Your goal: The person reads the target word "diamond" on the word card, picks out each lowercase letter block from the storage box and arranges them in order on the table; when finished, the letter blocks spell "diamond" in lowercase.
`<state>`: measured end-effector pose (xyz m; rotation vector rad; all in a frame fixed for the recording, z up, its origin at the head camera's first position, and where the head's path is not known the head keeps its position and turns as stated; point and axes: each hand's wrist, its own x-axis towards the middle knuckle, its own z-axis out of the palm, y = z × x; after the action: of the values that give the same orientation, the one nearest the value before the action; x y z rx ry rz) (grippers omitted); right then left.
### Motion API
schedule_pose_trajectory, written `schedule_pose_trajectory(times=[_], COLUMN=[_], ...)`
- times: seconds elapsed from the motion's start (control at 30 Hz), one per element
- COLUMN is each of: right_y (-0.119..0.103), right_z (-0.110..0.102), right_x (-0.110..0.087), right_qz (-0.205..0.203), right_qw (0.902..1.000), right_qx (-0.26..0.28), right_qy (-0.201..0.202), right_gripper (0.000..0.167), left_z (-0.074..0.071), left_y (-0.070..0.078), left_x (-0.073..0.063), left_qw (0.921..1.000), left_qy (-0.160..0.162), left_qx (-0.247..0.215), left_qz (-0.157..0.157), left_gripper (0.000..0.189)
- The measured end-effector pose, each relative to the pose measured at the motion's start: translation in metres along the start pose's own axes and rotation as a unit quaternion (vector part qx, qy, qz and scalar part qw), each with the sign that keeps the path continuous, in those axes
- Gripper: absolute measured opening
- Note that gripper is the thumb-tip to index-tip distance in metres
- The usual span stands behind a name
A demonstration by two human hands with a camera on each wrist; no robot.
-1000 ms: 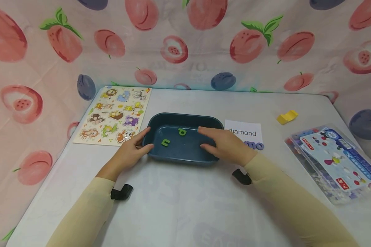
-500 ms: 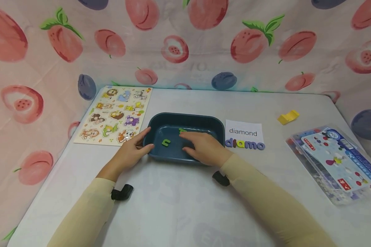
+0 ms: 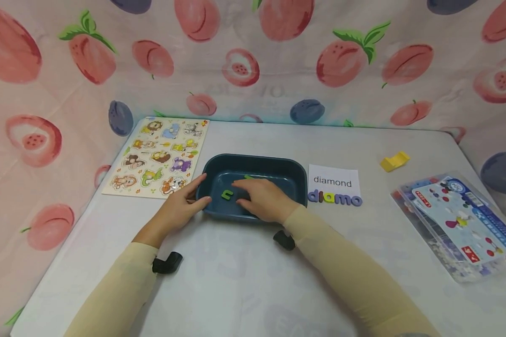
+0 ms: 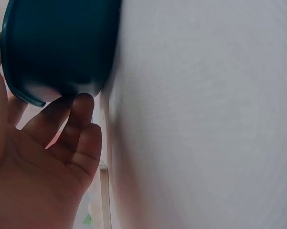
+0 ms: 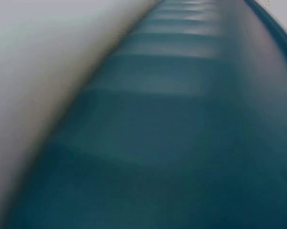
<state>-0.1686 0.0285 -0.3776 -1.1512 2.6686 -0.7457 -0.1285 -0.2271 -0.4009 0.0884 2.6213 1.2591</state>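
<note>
Inside the blue tray (image 3: 257,164): green letter n (image 3: 227,194) lies flat on the floor, left of middle; second green letter (image 3: 249,177) lies behind it, mostly covered by the right hand (image 3: 264,199)
Right hand: held over the floor of the blue tray, thumb and index finger apart, nothing seen between them; green letter n just beside the fingertips; remaining fingers hidden
Left hand (image 3: 179,201): clamped on the left end of the blue tray, thumb at the rim, bent fingers against the outer wall
Green letter n, handling: judged light, fairly stiff, hard to break; may slide on the smooth floor
Green letter n, hold point: pinch across the outer edges of its two legs
Blue tray, handling: probably rigid plastic, light; best steadied at an end wall, below the rim
Blue tray, form: rounded rectangle, glossy, raised walls; banding in the right wrist view, ridges or blur, cannot tell
White card (image 3: 348,173): thin, flat, printed "diamond"
Coloured letters (image 3: 342,199): chunky, rounded, reading "diamo" along the lower edge of the white card
Plastic case (image 3: 464,220): clear, flat, label on top
</note>
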Motion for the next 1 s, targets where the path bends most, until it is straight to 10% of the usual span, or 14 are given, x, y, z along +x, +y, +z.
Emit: schedule_pose_trajectory(times=[1.0], right_y=[0.009], right_z=[0.014], right_x=[0.027], right_qz=[0.005], right_qw=[0.9959], right_qx=[-0.010], right_qy=[-0.090], right_gripper=[0.043], left_z=[0.000], left_y=[-0.001], left_x=[0.000], left_qw=[0.9999], left_qy=[-0.002], left_qx=[0.011], left_qz=[0.001], left_gripper=[0.073])
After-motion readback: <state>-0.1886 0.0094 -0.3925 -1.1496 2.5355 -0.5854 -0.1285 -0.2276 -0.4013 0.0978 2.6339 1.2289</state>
